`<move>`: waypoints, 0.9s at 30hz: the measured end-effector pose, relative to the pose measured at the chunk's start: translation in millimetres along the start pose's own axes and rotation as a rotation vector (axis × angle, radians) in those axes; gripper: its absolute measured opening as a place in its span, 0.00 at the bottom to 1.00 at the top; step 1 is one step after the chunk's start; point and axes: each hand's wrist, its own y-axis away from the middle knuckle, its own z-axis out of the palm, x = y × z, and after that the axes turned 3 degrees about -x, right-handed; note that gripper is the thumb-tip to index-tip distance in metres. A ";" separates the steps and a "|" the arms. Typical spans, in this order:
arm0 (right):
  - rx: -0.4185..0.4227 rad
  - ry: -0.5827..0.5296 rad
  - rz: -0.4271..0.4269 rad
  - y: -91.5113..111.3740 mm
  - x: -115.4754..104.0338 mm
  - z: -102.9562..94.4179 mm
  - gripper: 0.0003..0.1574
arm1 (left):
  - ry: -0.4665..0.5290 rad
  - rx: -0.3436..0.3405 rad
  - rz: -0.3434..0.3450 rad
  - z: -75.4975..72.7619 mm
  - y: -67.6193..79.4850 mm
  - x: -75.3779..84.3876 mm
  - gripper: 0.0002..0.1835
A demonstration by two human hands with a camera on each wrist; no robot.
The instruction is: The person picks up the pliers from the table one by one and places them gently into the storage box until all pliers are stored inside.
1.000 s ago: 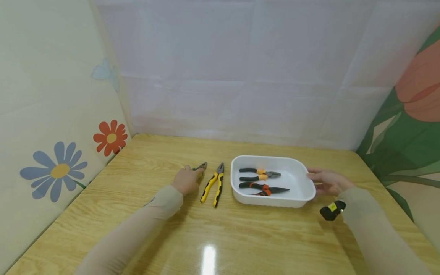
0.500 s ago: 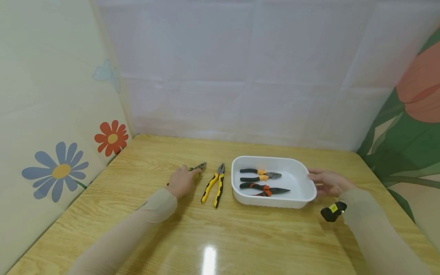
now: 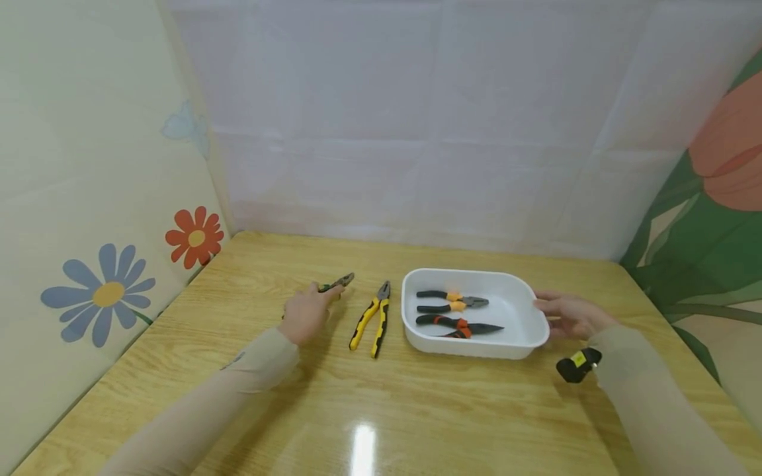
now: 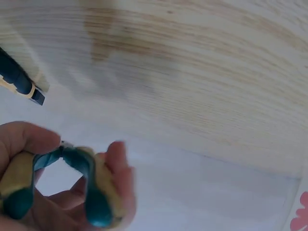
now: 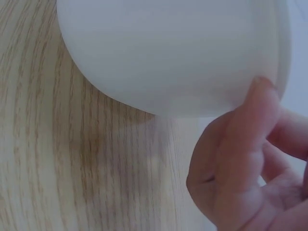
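Here, pliers point(image 3: 338, 281) with green-yellow handles point(image 4: 97, 207).

The tray point(image 3: 473, 348) right of centre appears smooth plastic, tabletop point(image 3: 464, 410) at bottom glossy wood-grained, green pliers point(image 3: 343, 280) metal-headed, upper backdrop point(image 3: 357, 99) matt, creased.

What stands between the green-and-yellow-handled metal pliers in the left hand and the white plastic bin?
The yellow-and-black-handled metal pliers lie on the wooden table between the left hand, which grips the green-and-yellow-handled pliers, and the white bin. Beyond them, only the bin's raised left wall is in the way.
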 end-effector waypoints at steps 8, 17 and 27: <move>-0.002 -0.005 0.006 1.2 -1.0 1.0 0.46 | -0.074 0.147 0.117 0.6 2.8 -1.0 0.25; -0.004 -0.021 0.002 0.8 -1.0 -0.1 0.46 | -0.103 0.195 0.174 -3.9 5.9 -0.2 0.25; -0.023 -0.016 -0.009 -0.1 -0.1 -2.6 0.48 | -0.145 0.279 0.268 -6.2 1.9 -0.4 0.26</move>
